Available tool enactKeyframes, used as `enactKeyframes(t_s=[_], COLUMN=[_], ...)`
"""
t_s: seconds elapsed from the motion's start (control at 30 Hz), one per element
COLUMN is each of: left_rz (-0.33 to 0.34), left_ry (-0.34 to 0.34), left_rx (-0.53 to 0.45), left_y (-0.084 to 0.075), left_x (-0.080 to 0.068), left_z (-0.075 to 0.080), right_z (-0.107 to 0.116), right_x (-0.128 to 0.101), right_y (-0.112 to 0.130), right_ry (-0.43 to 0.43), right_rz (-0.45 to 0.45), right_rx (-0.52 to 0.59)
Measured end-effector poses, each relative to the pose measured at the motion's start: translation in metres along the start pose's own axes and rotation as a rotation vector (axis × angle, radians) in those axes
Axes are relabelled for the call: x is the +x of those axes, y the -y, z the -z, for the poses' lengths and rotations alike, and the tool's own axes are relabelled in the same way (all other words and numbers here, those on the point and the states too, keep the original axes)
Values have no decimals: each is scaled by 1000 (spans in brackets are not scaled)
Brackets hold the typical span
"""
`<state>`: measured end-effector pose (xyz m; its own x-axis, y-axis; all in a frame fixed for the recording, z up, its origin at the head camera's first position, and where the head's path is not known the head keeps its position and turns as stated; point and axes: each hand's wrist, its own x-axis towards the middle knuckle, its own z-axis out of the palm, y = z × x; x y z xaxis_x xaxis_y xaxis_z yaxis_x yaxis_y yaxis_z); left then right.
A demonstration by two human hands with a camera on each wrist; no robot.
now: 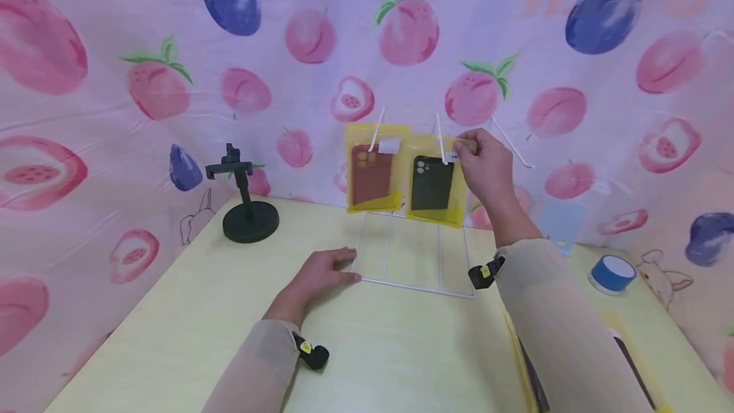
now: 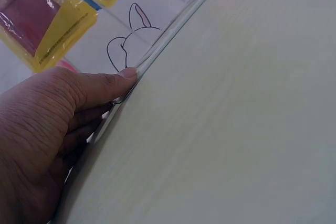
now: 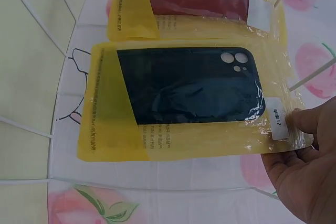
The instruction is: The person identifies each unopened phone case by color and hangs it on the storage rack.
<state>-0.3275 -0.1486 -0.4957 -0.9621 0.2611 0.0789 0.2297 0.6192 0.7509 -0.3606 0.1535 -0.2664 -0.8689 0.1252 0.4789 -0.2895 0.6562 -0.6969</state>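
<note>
Yellow pouch (image 1: pixel 434 188) with a dark phone case hangs on the white wire rack (image 1: pixel 413 260), at 9 o'clock of the right hand (image 1: pixel 487 167), whose fingers pinch its top corner. Beside it, at 9 o'clock, hangs a second pouch (image 1: pixel 374 171) holding a red case. On the pale yellow table (image 1: pixel 172 324), the left hand (image 1: pixel 321 273) presses flat, fingers straight, on the rack's base. Fruit-print cloth (image 1: pixel 115 50) backs everything; a black stand (image 1: pixel 246 209) sits at 10 o'clock and a blue tape roll (image 1: pixel 612 273) at 3.

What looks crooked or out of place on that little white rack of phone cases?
Nothing is spilled or damaged. The dark case packet hangs slightly tilted where the right hand pinches its top; the red case packet hangs straighter. The left hand presses the rack's base.
</note>
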Motion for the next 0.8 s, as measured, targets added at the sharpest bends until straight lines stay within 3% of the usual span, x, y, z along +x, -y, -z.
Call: enactKeyframes(t_s=[0.4, 0.8], left_rz=[0, 0], left_ry=[9, 13], left_rx=[6, 19], left_y=[-5, -3], left_x=[-2, 0], left_z=[2, 2], right_z=[-2, -6], right_x=[-1, 0], right_y=[-4, -2], right_ry=[9, -34], right_rz=[-50, -67], right_rx=[31, 35])
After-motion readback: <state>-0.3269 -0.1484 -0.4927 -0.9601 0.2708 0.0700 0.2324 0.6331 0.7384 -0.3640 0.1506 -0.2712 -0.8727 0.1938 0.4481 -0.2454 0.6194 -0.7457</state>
